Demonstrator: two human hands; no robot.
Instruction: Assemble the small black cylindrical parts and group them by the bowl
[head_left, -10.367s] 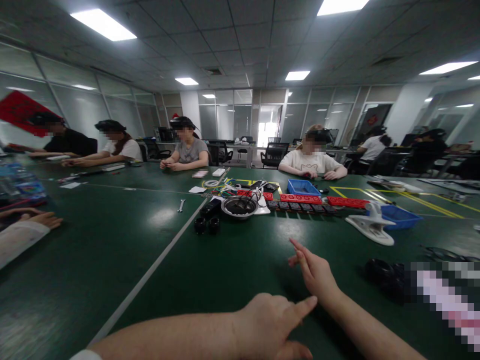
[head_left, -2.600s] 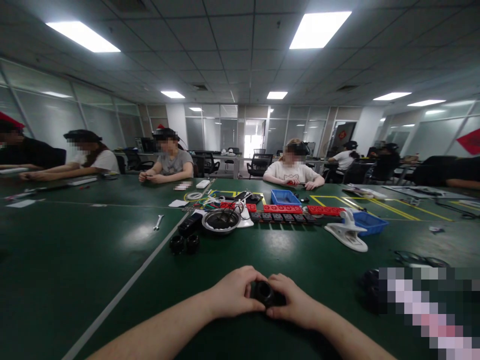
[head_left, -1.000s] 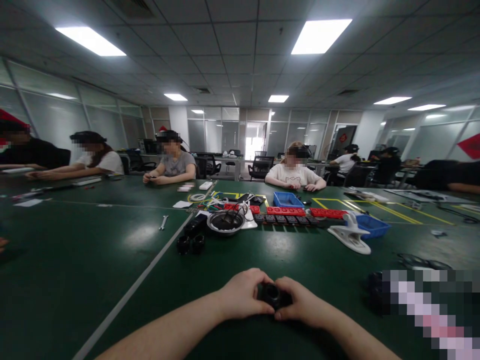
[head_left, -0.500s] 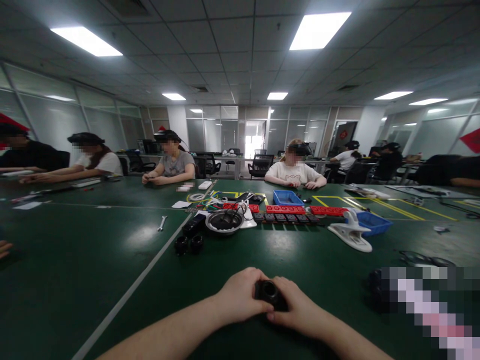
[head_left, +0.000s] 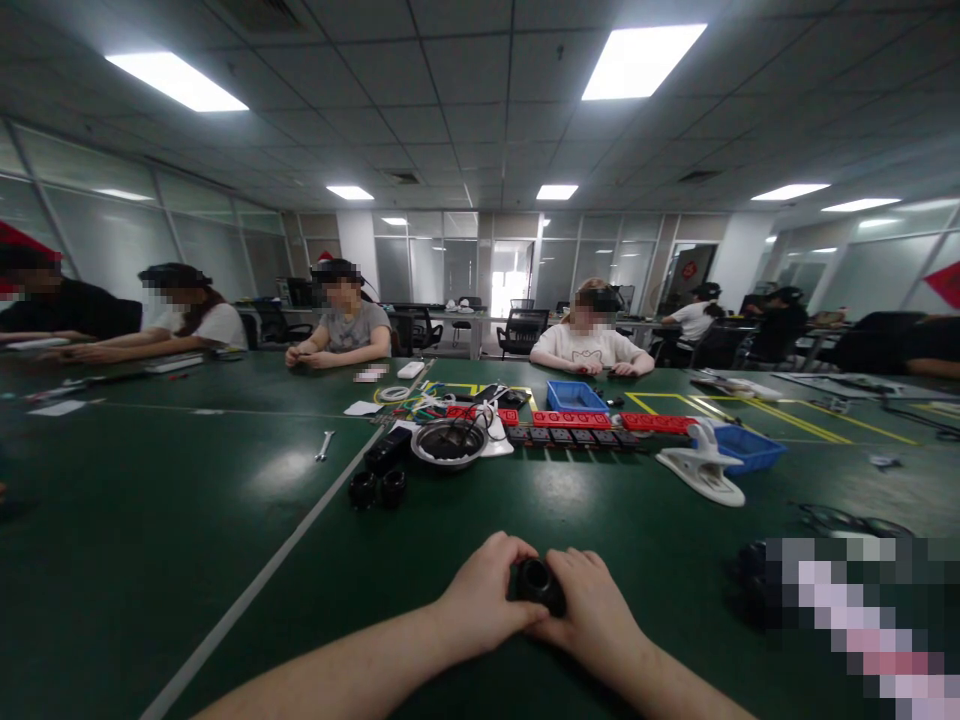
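Note:
A black object with a round opening in its top (head_left: 537,578) is held between both hands, low in the middle of the head view. My left hand (head_left: 487,590) wraps its left side, thumb in front and fingers behind. Against its right side is my right hand (head_left: 592,605), fingers bent over it and the thumb near my left thumb. The palms hide much of the object. Two black round parts (head_left: 378,487) stand on the green table (head_left: 300,560), up and to the left of my hands.
A metal bowl (head_left: 448,443), red strips (head_left: 571,419), a row of black sockets (head_left: 574,437), blue bins (head_left: 576,396) and a white clamp-like stand (head_left: 701,465) lie ahead. A wrench (head_left: 324,446) is at left. Several people sit around the table.
My right hand has shifted slightly and its fingers now lie further over the black object, which is turned a little. At the far left edge, another person's hand has mostly left view.

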